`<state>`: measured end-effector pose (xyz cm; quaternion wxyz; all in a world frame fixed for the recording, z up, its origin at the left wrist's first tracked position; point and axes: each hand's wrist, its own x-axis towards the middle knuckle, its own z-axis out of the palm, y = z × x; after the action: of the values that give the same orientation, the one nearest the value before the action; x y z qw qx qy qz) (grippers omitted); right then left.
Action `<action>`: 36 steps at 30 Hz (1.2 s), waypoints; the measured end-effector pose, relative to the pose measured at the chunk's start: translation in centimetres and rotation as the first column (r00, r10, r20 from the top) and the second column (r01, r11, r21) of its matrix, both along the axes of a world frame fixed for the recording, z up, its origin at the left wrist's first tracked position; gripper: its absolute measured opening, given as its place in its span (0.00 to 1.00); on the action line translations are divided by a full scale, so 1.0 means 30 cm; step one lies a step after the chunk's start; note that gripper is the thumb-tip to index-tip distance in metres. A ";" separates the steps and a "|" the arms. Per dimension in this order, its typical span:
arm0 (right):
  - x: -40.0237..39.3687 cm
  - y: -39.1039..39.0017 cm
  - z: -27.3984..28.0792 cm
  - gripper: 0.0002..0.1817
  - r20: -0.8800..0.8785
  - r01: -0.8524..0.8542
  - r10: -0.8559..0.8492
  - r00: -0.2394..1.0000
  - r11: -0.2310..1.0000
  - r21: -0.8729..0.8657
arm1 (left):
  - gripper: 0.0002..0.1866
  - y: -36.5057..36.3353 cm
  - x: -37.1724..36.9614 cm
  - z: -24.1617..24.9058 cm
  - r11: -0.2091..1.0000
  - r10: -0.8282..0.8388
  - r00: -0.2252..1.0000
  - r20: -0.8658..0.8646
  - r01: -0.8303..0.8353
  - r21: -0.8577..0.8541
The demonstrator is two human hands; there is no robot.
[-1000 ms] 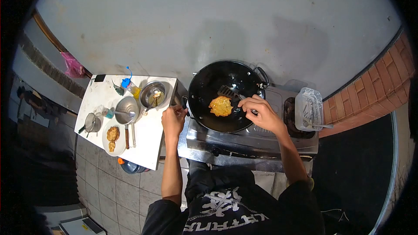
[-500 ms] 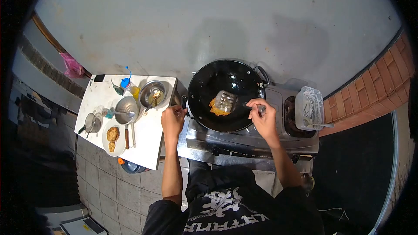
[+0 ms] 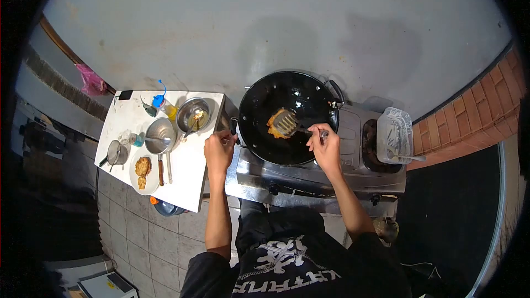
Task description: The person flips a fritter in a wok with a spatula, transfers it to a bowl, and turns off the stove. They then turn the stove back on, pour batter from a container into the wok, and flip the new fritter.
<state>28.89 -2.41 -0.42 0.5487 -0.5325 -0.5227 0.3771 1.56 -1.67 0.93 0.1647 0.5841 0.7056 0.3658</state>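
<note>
A black wok [image 3: 287, 152] sits on the stove. In it lies a golden-brown fried patty [image 3: 273, 128], perhaps egg, partly covered by the head of a slotted spatula [image 3: 287, 122]. My right hand [image 3: 326, 148] is closed around the spatula's handle at the wok's right side. At the wok's left edge, my left hand [image 3: 219, 152] has its fingers closed on the wok's left handle [image 3: 233, 126].
Left stands a white table [image 3: 187, 179] with a plate [image 3: 137, 183] of fried pieces, a steel bowl [image 3: 193, 101], a saucepan [image 3: 160, 124], a strainer [image 3: 114, 153] and an oil bottle [image 3: 169, 111]. Right of the wok, a clear plastic container [image 3: 395, 132] rests by the second burner [image 3: 371, 146].
My right hand has moved slightly left with the spatula, whose head now sits higher in the wok. The patty has shifted up a little. My left hand stays at the wok handle.
</note>
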 end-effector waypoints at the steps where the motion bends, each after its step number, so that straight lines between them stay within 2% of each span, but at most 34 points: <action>1: 0.004 -0.005 -0.003 0.06 -0.001 0.002 -0.002 1.000 1.000 -0.003 | 0.11 0.000 0.002 0.005 1.000 -0.005 1.000 -0.013 0.004 -0.015; 4: 0.004 -0.017 -0.005 0.05 0.062 -0.043 0.042 0.997 0.999 0.018 | 0.11 0.001 0.003 0.016 1.000 -0.002 1.000 -0.017 0.001 -0.017; 7: 0.001 -0.018 0.011 0.05 0.131 0.024 -0.026 0.991 1.000 0.011 | 0.12 0.006 0.002 0.001 1.000 0.023 1.000 -0.009 -0.023 -0.017; 10: -0.029 -0.011 0.014 0.04 0.121 -0.058 0.044 0.992 0.991 0.119 | 0.12 0.001 0.008 0.008 1.000 0.021 0.999 -0.045 -0.021 -0.001; 14: -0.001 -0.028 0.040 0.04 0.243 0.002 -0.010 0.970 0.999 0.034 | 0.12 0.005 0.001 -0.002 1.000 0.030 0.999 -0.015 -0.030 0.001; 17: -0.029 -0.009 0.047 0.04 0.189 0.040 -0.046 0.981 0.999 0.034 | 0.12 -0.005 0.014 0.003 0.999 0.043 0.999 -0.011 -0.044 -0.029; 19: -0.047 -0.003 0.013 0.04 0.154 -0.052 0.043 0.987 0.997 0.054 | 0.11 -0.004 0.017 0.001 0.999 0.037 0.999 -0.020 -0.037 -0.009; 21: -0.040 -0.027 0.028 0.04 0.200 -0.043 0.027 0.979 0.996 0.077 | 0.11 -0.001 0.012 -0.005 1.000 0.028 0.999 -0.033 -0.028 -0.006; 25: -0.019 -0.022 0.041 0.05 0.173 0.046 -0.046 0.984 0.999 0.003 | 0.12 -0.006 0.016 -0.008 0.999 0.044 0.998 -0.040 -0.045 -0.029; 27: -0.068 -0.003 0.017 0.05 0.182 -0.018 0.001 0.983 0.995 0.096 | 0.12 -0.004 0.019 -0.008 0.999 0.044 0.998 -0.037 -0.044 -0.011; 29: -0.068 -0.020 0.022 0.05 0.192 -0.065 0.049 0.980 0.995 0.078 | 0.12 0.003 0.017 -0.008 0.999 0.033 0.999 -0.040 -0.033 -0.013; 31: -0.047 -0.037 0.025 0.04 0.139 0.024 -0.025 0.990 1.000 0.009 | 0.12 -0.007 0.018 0.000 0.999 0.039 0.999 -0.019 -0.040 -0.020; 33: -0.038 -0.025 0.036 0.05 0.127 0.057 -0.060 0.990 0.998 0.029 | 0.12 -0.008 0.020 -0.003 0.999 0.047 0.998 -0.033 -0.048 -0.021; 36: -0.076 -0.010 0.017 0.05 0.180 -0.054 0.039 0.983 0.995 0.080 | 0.12 -0.007 0.021 -0.016 0.999 0.053 0.998 -0.033 -0.054 -0.008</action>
<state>26.60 -2.70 0.09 0.5128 -0.5282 -0.5973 0.3183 2.18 -1.87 0.44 0.1460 0.5702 0.7251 0.3575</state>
